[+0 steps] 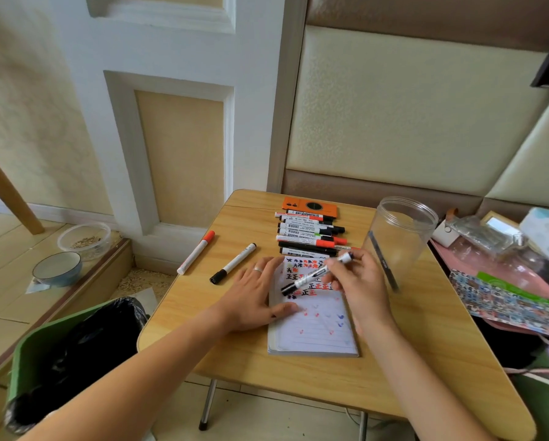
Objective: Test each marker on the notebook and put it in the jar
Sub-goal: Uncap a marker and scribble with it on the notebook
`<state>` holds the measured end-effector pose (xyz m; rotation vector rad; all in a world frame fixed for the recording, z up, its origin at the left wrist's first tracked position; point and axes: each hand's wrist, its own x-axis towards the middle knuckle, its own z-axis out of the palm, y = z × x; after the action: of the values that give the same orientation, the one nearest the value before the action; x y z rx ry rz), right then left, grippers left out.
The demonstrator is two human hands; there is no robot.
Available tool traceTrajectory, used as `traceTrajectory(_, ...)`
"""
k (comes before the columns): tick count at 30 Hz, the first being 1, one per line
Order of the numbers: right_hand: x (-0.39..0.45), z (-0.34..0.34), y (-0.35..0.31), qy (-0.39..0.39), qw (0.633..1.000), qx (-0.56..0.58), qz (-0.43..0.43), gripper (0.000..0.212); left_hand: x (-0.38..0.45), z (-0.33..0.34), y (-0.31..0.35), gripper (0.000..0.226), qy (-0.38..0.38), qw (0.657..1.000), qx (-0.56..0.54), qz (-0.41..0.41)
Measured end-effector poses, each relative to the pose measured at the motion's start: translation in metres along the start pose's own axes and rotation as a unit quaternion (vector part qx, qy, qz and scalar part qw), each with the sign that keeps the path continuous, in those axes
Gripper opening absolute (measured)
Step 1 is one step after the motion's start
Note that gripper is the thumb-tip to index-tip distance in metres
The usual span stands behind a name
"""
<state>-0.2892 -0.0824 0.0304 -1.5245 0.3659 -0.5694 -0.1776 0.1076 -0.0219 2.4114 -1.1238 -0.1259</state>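
Observation:
An open notebook [314, 326] with red, black and blue test marks lies on the small wooden table [403, 354]. My left hand [254, 297] lies flat on its left page. My right hand [359, 284] grips a white marker with black ends [311, 276], which slants over the upper page. A clear plastic jar [400, 240] stands at the right with one dark marker inside. A row of several markers [309, 233] lies behind the notebook. A red-capped marker [196, 252] and a black-capped marker [233, 264] lie apart at the left.
An orange case [309, 205] sits behind the marker row. A green bin with a black liner [75, 351] stands left of the table. Cluttered bags and boxes [505, 272] crowd the right. Two bowls [72, 253] rest on the floor at the left.

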Motion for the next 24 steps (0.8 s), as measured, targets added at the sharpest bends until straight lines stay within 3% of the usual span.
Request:
traceTrajectory(4, 0.011, -0.015, -0.045, 0.058, 0.983, -0.091, -0.148, 0.020, 0.001, 0.005, -0.006, 0.068, 0.008, 0.999, 0.029, 0.029)
traceTrajectory(9, 0.033, -0.034, -0.101, 0.056, 0.925, -0.215, -0.310, 0.017, 0.003, 0.012, -0.008, 0.069, 0.012, 0.996, 0.066, 0.061)
traceTrajectory(13, 0.052, -0.048, -0.127, 0.117, 0.874, -0.269, -0.386, 0.014, 0.003, 0.013, -0.009, 0.064, -0.005, 0.996, 0.072, 0.057)
traceTrajectory(17, 0.067, -0.056, -0.133, 0.163, 0.828, -0.330, -0.422, 0.015, 0.001, 0.011, -0.006, 0.065, -0.013, 0.996, 0.069, 0.053)
traceTrajectory(20, 0.072, -0.055, -0.124, 0.146, 0.827, -0.387, -0.380, 0.015, 0.000, 0.010, -0.005, 0.069, -0.010, 0.997, 0.063, 0.050)
traceTrajectory(24, 0.070, -0.054, -0.114, 0.205, 0.833, -0.301, -0.418, 0.018, 0.000, 0.010, -0.005, 0.075, -0.008, 0.996, 0.068, 0.049)
